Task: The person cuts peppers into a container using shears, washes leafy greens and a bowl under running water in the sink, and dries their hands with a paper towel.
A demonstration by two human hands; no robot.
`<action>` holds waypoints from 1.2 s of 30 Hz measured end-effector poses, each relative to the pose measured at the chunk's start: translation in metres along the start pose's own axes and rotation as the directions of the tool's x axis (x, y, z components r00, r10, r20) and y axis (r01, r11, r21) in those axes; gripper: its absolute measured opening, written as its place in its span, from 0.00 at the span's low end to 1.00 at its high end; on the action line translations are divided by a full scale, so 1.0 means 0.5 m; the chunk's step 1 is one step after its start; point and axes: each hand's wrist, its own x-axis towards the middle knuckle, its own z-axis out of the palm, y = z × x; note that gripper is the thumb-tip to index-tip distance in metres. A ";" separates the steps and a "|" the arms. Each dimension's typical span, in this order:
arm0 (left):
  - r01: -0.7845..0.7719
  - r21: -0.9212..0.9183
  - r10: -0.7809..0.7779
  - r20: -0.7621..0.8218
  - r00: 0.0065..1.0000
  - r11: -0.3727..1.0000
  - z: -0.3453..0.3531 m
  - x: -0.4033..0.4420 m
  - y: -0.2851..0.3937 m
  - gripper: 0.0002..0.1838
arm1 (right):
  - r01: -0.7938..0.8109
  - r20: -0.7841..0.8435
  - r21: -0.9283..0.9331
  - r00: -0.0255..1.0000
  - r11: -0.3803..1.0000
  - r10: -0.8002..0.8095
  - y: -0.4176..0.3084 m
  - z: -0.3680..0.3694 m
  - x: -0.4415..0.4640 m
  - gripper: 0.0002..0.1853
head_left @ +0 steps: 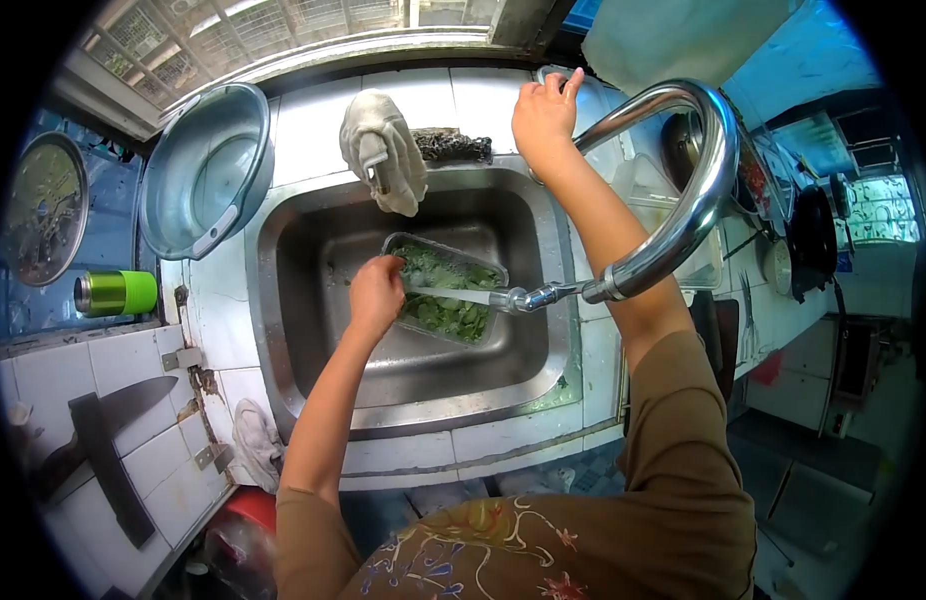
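Observation:
In the sink (413,395) sits a clear plastic container (498,272) of chopped green leaves (448,285) in water. My left hand (376,295) is closed at its left rim, the fingertips partly hidden. Water runs from the nozzle of the chrome faucet (718,150) leftward over the leaves, toward my left hand. My right hand (546,115) is behind the sink's back right corner, beside the faucet pipe. Its fingers are bent, one pointing up; whatever lies under them is hidden by the hand.
A grey cloth (383,150) hangs over the sink's back edge beside a dark scrubber (453,146). At left are a blue basin (205,170), a green cup (115,293) and a large knife (138,400). A wok (811,240) stands far right.

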 end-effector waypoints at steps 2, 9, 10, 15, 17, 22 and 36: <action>-0.007 0.066 0.016 -0.123 0.992 0.998 -0.011 -0.010 -0.011 0.09 | 0.020 0.060 -0.022 0.998 1.000 -0.019 0.008 -0.023 -0.006 0.20; 0.150 0.153 -0.130 -0.130 0.983 0.977 0.013 -0.022 -0.074 0.13 | 0.174 -0.463 0.332 0.886 0.927 -0.001 -0.012 0.010 -0.122 0.14; 0.182 0.131 -0.171 -0.088 0.981 0.974 0.016 -0.022 -0.074 0.13 | 0.247 -0.364 0.428 0.928 0.870 -0.084 -0.027 -0.013 -0.185 0.13; 0.202 0.143 -0.190 -0.097 0.977 0.969 0.037 -0.017 -0.105 0.08 | -0.191 0.475 0.793 0.788 0.578 -0.391 -0.152 0.060 -0.452 0.20; 0.199 0.156 -0.196 -0.034 0.980 0.968 0.034 -0.007 -0.099 0.07 | -0.496 0.708 0.671 0.650 0.552 -0.276 -0.205 0.100 -0.481 0.21; 0.128 0.145 -0.131 0.017 0.991 0.981 0.039 -0.009 -0.126 0.05 | -0.701 0.763 0.624 0.642 0.344 -0.075 -0.237 0.140 -0.505 0.26; 0.153 0.008 -0.153 -0.008 0.988 0.988 -0.171 -0.193 -0.015 0.06 | -0.472 0.480 0.876 0.874 0.100 -0.074 -0.052 -0.059 -0.569 0.09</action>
